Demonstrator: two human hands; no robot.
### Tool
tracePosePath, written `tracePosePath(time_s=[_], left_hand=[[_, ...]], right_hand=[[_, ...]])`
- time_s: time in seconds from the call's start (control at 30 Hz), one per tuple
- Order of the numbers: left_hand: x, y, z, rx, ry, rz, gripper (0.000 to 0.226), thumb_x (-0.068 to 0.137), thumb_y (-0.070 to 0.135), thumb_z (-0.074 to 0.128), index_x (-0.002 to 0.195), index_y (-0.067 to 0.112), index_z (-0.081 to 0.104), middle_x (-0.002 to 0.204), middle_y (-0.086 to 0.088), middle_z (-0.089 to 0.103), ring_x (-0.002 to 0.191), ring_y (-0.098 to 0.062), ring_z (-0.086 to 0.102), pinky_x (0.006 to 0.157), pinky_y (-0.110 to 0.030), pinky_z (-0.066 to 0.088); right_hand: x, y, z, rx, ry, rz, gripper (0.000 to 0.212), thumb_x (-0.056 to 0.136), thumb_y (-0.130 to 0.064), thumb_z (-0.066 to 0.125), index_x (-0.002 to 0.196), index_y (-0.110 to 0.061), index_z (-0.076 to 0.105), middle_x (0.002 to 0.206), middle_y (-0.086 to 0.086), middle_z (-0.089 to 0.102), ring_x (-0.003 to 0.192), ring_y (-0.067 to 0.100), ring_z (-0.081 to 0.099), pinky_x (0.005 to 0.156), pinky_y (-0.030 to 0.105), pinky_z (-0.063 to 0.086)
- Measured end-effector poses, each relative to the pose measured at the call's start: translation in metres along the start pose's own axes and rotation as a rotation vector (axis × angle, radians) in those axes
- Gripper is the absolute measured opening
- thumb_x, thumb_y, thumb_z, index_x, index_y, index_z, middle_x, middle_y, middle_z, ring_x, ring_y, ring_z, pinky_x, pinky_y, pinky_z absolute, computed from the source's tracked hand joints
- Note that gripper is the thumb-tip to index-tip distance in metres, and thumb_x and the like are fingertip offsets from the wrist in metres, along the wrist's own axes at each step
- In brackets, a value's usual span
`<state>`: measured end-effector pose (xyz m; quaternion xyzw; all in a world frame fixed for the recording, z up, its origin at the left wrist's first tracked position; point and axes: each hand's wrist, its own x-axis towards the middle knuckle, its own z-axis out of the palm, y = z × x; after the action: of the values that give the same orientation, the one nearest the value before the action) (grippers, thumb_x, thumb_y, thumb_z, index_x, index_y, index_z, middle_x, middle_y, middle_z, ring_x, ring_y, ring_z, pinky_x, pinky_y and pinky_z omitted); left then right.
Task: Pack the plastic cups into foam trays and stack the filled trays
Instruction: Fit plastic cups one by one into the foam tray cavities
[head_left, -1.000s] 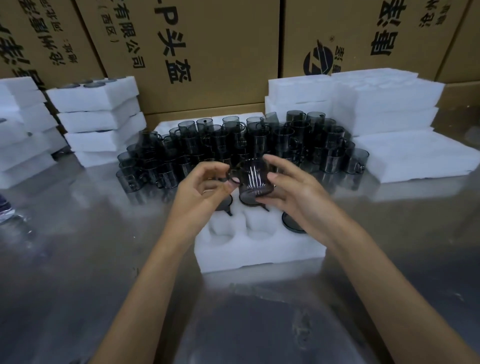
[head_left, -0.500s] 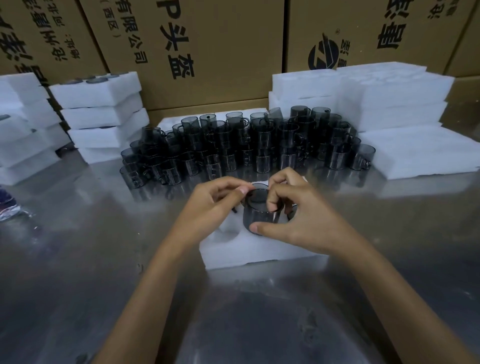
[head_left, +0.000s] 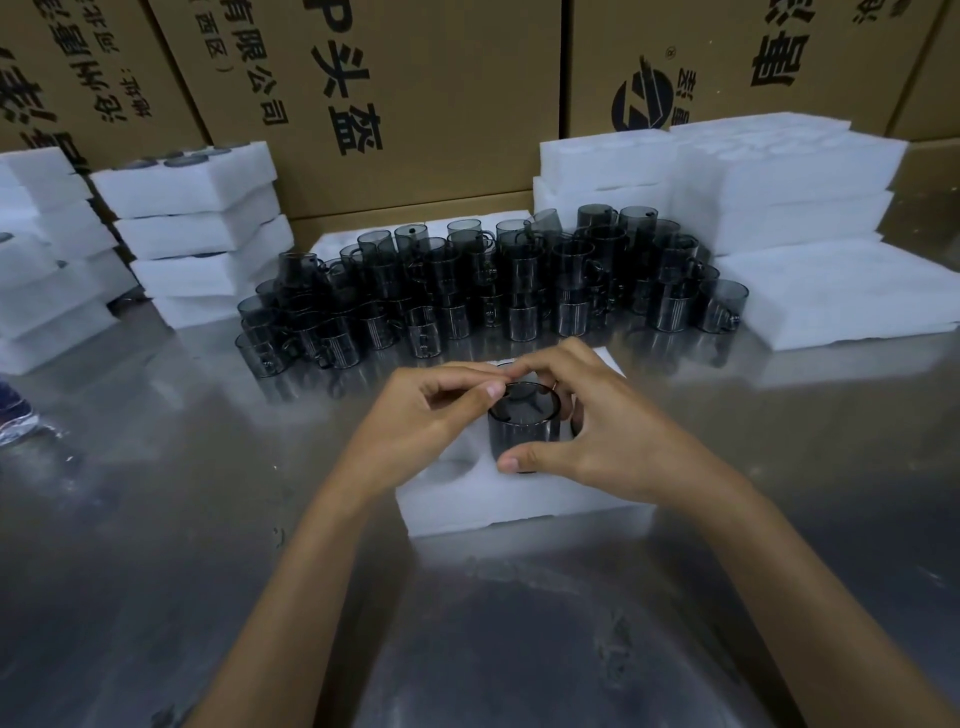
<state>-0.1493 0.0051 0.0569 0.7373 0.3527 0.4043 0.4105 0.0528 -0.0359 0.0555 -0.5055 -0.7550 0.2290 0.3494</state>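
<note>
While the right hand (head_left: 597, 441) grips a dark cup (head_left: 523, 426) over the foam tray (head_left: 519, 499), the left hand (head_left: 431, 410) pinches its rim.

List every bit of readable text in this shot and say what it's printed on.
"P头盔": middle cardboard box.
"有限公司": same box, smaller column.
"(西区)": same box, small print.
Round black logo: right cardboard box; characters beside it cropped, unreadable.
Left box: angled characters, too cropped and blurred.
Cups, foam trays: no text.

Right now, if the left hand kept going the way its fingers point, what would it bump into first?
The smoky cup. The left hand points right, fingertips already at its rim; the right hand holds its far side.
</note>
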Motion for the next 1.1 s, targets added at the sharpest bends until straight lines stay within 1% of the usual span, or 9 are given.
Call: tracePosePath(time_s=[0.17,0.3,0.43,0.57,0.63,0.73,0.8,0.93,1.1], left_hand=[[0.000,-0.001,0.000,0.017,-0.009,-0.002,0.022,0.090,0.020,0.068,0.110,0.017,0.076,0.113,0.011,0.074,0.111,-0.003,0.066,0.090,-0.014,0.050],[-0.001,-0.003,0.000,0.029,-0.023,-0.012,0.018,0.088,0.013,0.071,0.102,0.023,0.077,0.112,0.013,0.074,0.110,-0.003,0.067,0.090,-0.013,0.050],[-0.001,-0.002,0.001,0.084,-0.001,-0.021,0.016,0.090,0.013,0.070,0.102,0.017,0.078,0.114,0.007,0.073,0.110,-0.005,0.066,0.095,-0.021,0.051],[-0.003,0.002,0.000,0.240,0.014,0.005,0.016,0.093,0.019,0.067,0.102,0.025,0.080,0.123,0.014,0.067,0.119,0.004,0.056,0.093,-0.004,0.040],[-0.002,0.002,-0.001,0.319,0.011,0.003,0.015,0.093,0.022,0.068,0.101,0.029,0.079,0.130,0.017,0.062,0.127,0.004,0.048,0.093,0.001,0.033],[-0.001,0.001,-0.001,0.392,-0.005,-0.038,0.012,0.092,0.024,0.069,0.097,0.031,0.077,0.136,0.016,0.057,0.135,-0.003,0.040,0.092,0.004,0.027],[-0.002,-0.001,0.000,0.389,-0.013,-0.070,0.013,0.091,0.027,0.070,0.099,0.033,0.077,0.142,0.015,0.052,0.140,-0.004,0.033,0.100,-0.001,0.023],[-0.002,-0.003,-0.003,0.393,0.025,-0.160,0.032,0.087,0.039,0.072,0.117,0.046,0.065,0.154,0.017,0.036,0.146,-0.003,0.019,0.117,-0.030,0.019],[-0.002,-0.005,-0.001,0.377,-0.004,-0.321,0.070,0.080,0.046,0.077,0.139,0.048,0.041,0.164,0.011,0.014,0.151,-0.006,0.003,0.119,-0.036,0.013]], right_hand=[[0.000,0.002,0.001,-0.028,-0.023,-0.002,0.070,0.068,-0.049,0.085,0.128,-0.041,0.051,0.108,-0.032,0.039,0.099,-0.014,0.043,0.077,0.012,0.036],[-0.002,0.002,0.003,-0.099,-0.041,-0.032,0.074,0.068,-0.050,0.086,0.129,-0.039,0.048,0.115,-0.025,0.041,0.104,-0.010,0.041,0.087,0.017,0.040],[-0.003,0.004,0.000,-0.068,0.017,-0.045,0.048,0.076,-0.062,0.072,0.118,-0.044,0.058,0.107,-0.025,0.054,0.100,-0.008,0.045,0.082,0.014,0.037],[-0.001,0.008,-0.005,-0.081,0.123,-0.075,0.026,0.089,-0.053,0.060,0.111,-0.043,0.069,0.102,-0.025,0.061,0.103,0.000,0.048,0.097,0.027,0.038],[0.001,0.014,-0.006,-0.155,0.165,-0.040,0.026,0.093,-0.042,0.063,0.118,-0.037,0.068,0.112,-0.021,0.061,0.110,0.005,0.045,0.104,0.036,0.035],[0.002,0.023,-0.008,-0.274,0.180,0.048,0.037,0.094,-0.039,0.064,0.130,-0.035,0.059,0.128,-0.017,0.054,0.125,0.008,0.036,0.104,0.033,0.024],[0.001,0.028,-0.009,-0.310,0.158,0.124,0.048,0.090,-0.046,0.064,0.135,-0.036,0.054,0.135,-0.015,0.050,0.133,0.010,0.030,0.110,0.037,0.023],[0.001,0.029,-0.008,-0.108,0.160,0.202,0.052,0.085,-0.058,0.063,0.133,-0.038,0.055,0.138,-0.019,0.048,0.137,0.008,0.026,0.118,0.042,0.024],[0.001,0.032,-0.008,-0.025,0.085,0.272,0.070,0.079,-0.053,0.075,0.142,-0.040,0.047,0.157,-0.014,0.027,0.146,0.002,0.010,0.119,0.030,0.014]])
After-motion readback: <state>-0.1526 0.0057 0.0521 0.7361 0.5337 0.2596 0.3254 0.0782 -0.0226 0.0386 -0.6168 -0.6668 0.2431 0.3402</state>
